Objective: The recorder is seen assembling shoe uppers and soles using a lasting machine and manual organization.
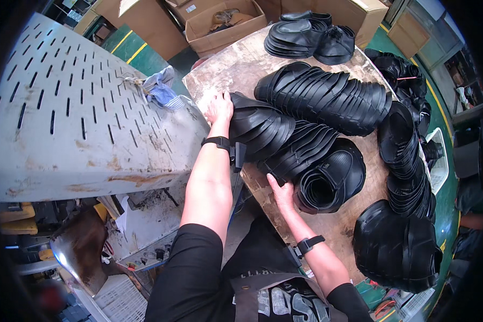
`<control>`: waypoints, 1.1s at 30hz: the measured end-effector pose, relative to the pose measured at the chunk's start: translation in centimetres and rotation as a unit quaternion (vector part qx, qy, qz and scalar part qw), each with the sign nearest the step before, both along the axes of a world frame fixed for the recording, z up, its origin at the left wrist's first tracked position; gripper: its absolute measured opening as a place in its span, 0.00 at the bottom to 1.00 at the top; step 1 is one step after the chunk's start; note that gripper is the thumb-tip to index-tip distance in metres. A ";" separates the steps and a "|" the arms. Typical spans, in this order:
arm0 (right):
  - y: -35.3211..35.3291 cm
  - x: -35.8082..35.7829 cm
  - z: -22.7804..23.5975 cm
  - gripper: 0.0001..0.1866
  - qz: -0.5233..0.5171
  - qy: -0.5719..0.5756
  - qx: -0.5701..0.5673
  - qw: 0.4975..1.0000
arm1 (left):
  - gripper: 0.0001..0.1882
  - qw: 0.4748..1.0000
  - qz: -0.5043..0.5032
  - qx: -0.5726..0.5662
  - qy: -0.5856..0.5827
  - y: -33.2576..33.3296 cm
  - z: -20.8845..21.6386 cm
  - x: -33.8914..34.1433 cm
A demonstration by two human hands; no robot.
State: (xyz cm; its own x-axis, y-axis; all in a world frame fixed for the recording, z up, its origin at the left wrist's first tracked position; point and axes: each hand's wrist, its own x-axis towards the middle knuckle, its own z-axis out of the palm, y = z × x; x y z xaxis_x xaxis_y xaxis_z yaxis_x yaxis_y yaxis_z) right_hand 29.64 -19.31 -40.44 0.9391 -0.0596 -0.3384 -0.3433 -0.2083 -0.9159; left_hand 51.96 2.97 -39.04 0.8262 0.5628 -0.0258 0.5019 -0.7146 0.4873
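Note:
A long row of nested black shoe uppers (263, 131) lies slantwise on a worn wooden table, close in front of me. My left hand (219, 109) presses against the far left end of this row, its fingers bent at the edge of the outermost upper. Lower down, my right hand (282, 194) grips the row's near side, thumb raised against it and the other fingers partly hidden. At the near right end, a rounded upper (333, 174) shows its opening, with more layers tucked inside.
Beyond lies another row of nested uppers (322, 96), with a smaller pile (308, 37) at the table's far end. More stacks (397, 244) line the right edge. A slotted grey metal panel (86, 107) with a blue rag (163, 91) stands left. Cardboard boxes (225, 32) stand behind.

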 end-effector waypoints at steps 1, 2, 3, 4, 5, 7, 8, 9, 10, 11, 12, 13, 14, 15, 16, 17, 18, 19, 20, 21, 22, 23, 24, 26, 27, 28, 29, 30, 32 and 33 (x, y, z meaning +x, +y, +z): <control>0.5 0.6 0.9 0.28 -0.022 -0.027 0.019 0.999 | 0.26 0.998 -0.025 0.038 0.048 -0.2 0.8 0.3; 0.8 0.8 1.7 0.27 -0.047 -0.051 0.035 0.997 | 0.28 0.991 -0.055 0.073 0.099 -0.8 1.7 0.2; 1.3 1.8 2.3 0.26 -0.065 -0.039 0.040 0.996 | 0.30 0.992 -0.053 0.020 0.112 -1.4 2.8 0.5; 1.1 2.5 2.9 0.25 -0.061 -0.019 0.076 0.995 | 0.30 0.992 -0.056 0.021 0.113 -2.2 3.4 0.2; 1.4 3.6 2.9 0.24 -0.078 -0.037 0.100 0.991 | 0.32 0.984 -0.057 0.040 0.164 -2.7 3.8 0.1; 0.7 4.9 2.9 0.22 -0.086 -0.028 0.083 0.992 | 0.38 0.974 -0.068 0.033 0.213 -3.7 4.4 -0.7; 1.0 5.3 3.8 0.22 -0.090 -0.019 0.102 0.991 | 0.38 0.975 -0.062 0.039 0.209 -2.6 4.0 -1.2; 1.4 5.7 4.1 0.23 -0.099 -0.021 0.090 0.991 | 0.38 0.980 -0.062 0.030 0.185 -1.1 2.6 -1.6; 1.3 6.1 4.0 0.23 -0.113 -0.020 0.072 0.991 | 0.39 0.984 -0.069 0.016 0.165 -0.7 1.6 -1.9; -0.2 6.7 3.6 0.23 -0.134 -0.018 0.056 0.989 | 0.38 0.974 -0.073 0.023 0.213 -4.1 1.8 -2.0; 1.1 6.8 5.4 0.23 -0.147 -0.090 0.044 0.984 | 0.38 0.976 -0.056 0.033 0.207 -1.1 0.8 -2.4; 4.0 6.2 8.5 0.24 -0.142 -0.161 0.058 0.975 | 0.37 0.983 -0.078 0.011 0.165 6.2 -0.3 -3.9; 4.9 5.8 11.3 0.29 -0.062 -0.108 0.132 0.983 | 0.37 0.985 -0.115 -0.015 0.125 11.4 0.0 -5.4; 2.8 6.7 10.2 0.28 -0.082 -0.089 0.123 0.985 | 0.37 0.967 -0.153 -0.055 0.197 7.4 1.0 -3.9; 0.8 7.5 9.3 0.26 -0.099 -0.070 0.117 0.986 | 0.36 0.964 -0.113 -0.060 0.233 3.7 2.2 -3.7; -2.0 8.7 7.9 0.24 -0.151 -0.048 0.135 0.978 | 0.36 0.959 -0.154 -0.041 0.233 -1.9 6.3 -3.2; -3.2 9.3 8.4 0.22 -0.169 -0.065 0.224 0.958 | 0.36 0.959 -0.169 -0.011 0.227 -4.6 11.3 -3.8; -3.6 9.7 9.9 0.21 -0.178 -0.066 0.285 0.939 | 0.35 0.953 -0.163 0.019 0.253 -5.6 15.4 -4.7; -3.5 10.1 11.7 0.21 -0.179 -0.065 0.349 0.917 | 0.38 0.959 -0.187 0.032 0.212 -4.6 18.0 -5.8; -3.8 10.4 13.0 0.21 -0.166 -0.042 0.399 0.901 | 0.40 0.967 -0.176 0.014 0.184 -3.1 19.3 -6.4; -4.2 10.8 14.2 0.21 -0.154 -0.019 0.447 0.881 | 0.43 0.974 -0.167 -0.005 0.155 -1.9 20.5 -7.0; -5.7 11.2 14.4 0.21 -0.142 0.001 0.467 0.872 | 0.43 0.972 -0.196 -0.035 0.121 -2.9 22.0 -7.8; -6.5 11.2 14.9 0.20 -0.146 0.024 0.482 0.864 | 0.44 0.969 -0.221 -0.064 0.088 -4.1 24.7 -9.3; -7.9 10.5 15.7 0.20 -0.138 0.066 0.531 0.833 | 0.33 0.955 -0.283 -0.067 0.056 -6.2 29.2 -12.0; -8.5 9.8 16.1 0.20 -0.143 0.061 0.530 0.834 | 0.31 0.945 -0.309 -0.075 0.071 -7.4 31.6 -13.5; -8.9 8.8 16.6 0.21 -0.143 0.064 0.545 0.823 | 0.30 0.934 -0.337 -0.082 0.086 -8.4 33.2 -14.9; -8.7 7.6 17.4 0.21 -0.137 0.069 0.563 0.812 | 0.28 0.935 -0.344 -0.045 0.067 -8.3 33.8 -16.4; -8.6 6.3 18.4 0.21 -0.124 0.085 0.561 0.814 | 0.26 0.935 -0.351 -0.008 0.048 -8.0 34.1 -17.7; -8.2 4.0 19.4 0.22 -0.123 0.086 0.590 0.793 | 0.28 0.931 -0.364 0.001 -0.030 -8.4 35.2 -20.7; -7.9 2.8 19.7 0.22 -0.131 0.077 0.605 0.781 | 0.27 0.929 -0.369 0.021 -0.022 -9.3 36.6 -22.2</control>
